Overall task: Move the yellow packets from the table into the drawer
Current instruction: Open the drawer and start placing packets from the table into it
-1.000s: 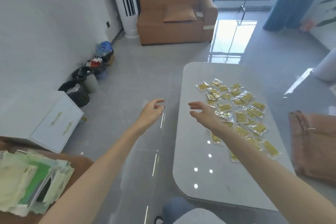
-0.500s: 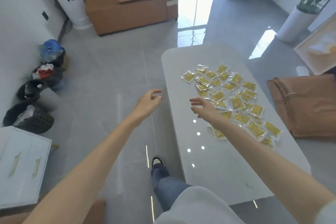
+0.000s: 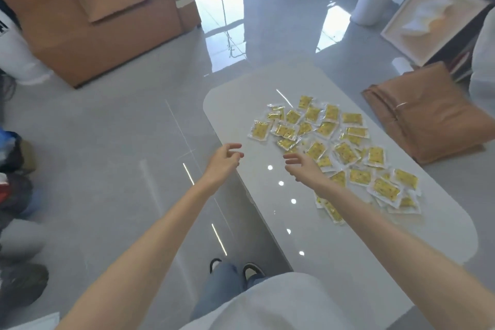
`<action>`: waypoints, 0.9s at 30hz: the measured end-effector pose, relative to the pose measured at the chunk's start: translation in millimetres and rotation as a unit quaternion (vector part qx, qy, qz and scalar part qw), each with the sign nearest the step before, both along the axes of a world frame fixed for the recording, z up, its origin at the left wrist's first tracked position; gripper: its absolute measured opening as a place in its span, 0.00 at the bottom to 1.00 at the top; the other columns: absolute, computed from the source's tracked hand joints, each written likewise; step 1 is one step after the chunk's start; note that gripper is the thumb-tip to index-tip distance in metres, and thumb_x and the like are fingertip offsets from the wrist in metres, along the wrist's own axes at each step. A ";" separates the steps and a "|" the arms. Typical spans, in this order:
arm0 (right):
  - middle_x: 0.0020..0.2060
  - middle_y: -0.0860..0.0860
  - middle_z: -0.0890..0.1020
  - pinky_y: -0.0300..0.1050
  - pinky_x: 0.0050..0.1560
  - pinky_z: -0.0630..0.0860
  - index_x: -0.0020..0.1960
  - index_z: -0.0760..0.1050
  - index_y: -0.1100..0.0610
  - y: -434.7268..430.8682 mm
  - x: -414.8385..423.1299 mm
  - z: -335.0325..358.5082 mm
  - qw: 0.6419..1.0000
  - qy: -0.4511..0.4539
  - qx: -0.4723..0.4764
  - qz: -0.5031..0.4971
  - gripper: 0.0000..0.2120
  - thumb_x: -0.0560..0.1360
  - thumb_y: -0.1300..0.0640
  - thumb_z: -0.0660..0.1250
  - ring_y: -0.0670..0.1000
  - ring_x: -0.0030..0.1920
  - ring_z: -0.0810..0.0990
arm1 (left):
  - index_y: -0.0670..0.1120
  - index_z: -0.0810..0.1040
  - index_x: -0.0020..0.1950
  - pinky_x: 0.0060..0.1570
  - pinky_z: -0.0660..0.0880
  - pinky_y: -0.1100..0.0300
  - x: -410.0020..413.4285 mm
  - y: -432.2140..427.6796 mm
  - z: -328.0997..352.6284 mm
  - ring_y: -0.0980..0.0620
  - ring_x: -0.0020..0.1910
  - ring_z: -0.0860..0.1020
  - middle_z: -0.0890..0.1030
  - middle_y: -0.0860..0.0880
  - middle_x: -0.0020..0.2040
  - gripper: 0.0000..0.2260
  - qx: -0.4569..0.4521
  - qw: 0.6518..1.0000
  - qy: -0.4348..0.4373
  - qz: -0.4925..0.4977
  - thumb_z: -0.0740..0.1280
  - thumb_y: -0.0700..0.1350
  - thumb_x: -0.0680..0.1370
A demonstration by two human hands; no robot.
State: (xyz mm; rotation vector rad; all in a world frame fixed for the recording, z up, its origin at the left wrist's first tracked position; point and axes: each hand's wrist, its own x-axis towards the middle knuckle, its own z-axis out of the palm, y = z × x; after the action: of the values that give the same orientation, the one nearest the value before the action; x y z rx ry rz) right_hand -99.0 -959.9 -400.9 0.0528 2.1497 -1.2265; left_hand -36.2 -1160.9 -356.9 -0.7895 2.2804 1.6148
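Yellow packets (image 3: 345, 153) lie scattered on a pale table (image 3: 348, 262). Left hand (image 3: 223, 161) and right hand (image 3: 304, 167) reach out empty, fingers seemingly loosely curled.

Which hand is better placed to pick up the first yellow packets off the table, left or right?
Right, most likely. The right hand is open over the table, next to the pile of yellow packets. The left hand is open too, but it is out at the table's left edge, farther from the pile.

Head-worn view (wide-angle), looking steeply down, table (image 3: 334, 262) close below
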 end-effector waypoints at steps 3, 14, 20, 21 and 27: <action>0.60 0.52 0.76 0.43 0.49 0.70 0.66 0.71 0.55 -17.3 -21.4 -13.1 0.998 -0.017 0.003 -0.053 0.17 0.77 0.61 0.61 0.50 0.53 0.75 | 0.47 0.71 0.66 0.46 0.70 0.60 -42.3 -18.3 -19.2 0.51 0.49 0.76 0.79 0.50 0.56 0.16 0.003 1.000 -0.014 -0.016 0.56 0.39 0.79; 0.62 0.52 0.74 0.43 0.50 0.71 0.66 0.70 0.54 -85.3 -91.8 -69.8 0.972 -0.073 0.038 -0.221 0.17 0.77 0.61 0.60 0.50 0.56 0.74 | 0.48 0.68 0.69 0.59 0.71 0.52 -191.6 -92.4 -93.6 0.45 0.61 0.74 0.76 0.46 0.62 0.19 -0.013 0.984 -0.095 -0.149 0.57 0.41 0.79; 0.65 0.52 0.72 0.48 0.58 0.72 0.66 0.69 0.52 -96.6 -123.3 -119.2 0.947 -0.111 0.056 -0.295 0.18 0.77 0.60 0.60 0.52 0.63 0.72 | 0.48 0.64 0.73 0.63 0.70 0.51 -246.8 -103.5 -151.0 0.45 0.63 0.72 0.73 0.45 0.66 0.20 -0.017 0.973 -0.142 -0.180 0.57 0.41 0.80; 0.65 0.52 0.71 0.48 0.59 0.72 0.66 0.70 0.52 -96.6 -130.1 -130.0 0.943 -0.113 0.059 -0.309 0.18 0.77 0.60 0.60 0.52 0.63 0.72 | 0.48 0.63 0.73 0.63 0.70 0.51 -254.9 -103.7 -162.8 0.45 0.64 0.72 0.72 0.45 0.67 0.21 -0.019 0.972 -0.148 -0.183 0.57 0.42 0.80; 0.66 0.51 0.71 0.45 0.53 0.72 0.67 0.69 0.51 -95.2 -175.6 -207.7 0.922 -0.103 0.071 -0.366 0.18 0.78 0.60 0.61 0.49 0.58 0.72 | 0.50 0.60 0.75 0.62 0.70 0.53 -297.7 -98.9 -250.2 0.46 0.65 0.71 0.70 0.45 0.69 0.23 -0.025 0.969 -0.170 -0.175 0.59 0.45 0.80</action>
State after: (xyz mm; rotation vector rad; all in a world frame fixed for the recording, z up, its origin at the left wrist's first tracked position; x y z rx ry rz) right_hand -274.6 -1055.1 -608.6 1.0837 2.0796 -1.3642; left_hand -333.9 -1259.8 -607.2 -0.5792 2.0761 1.1710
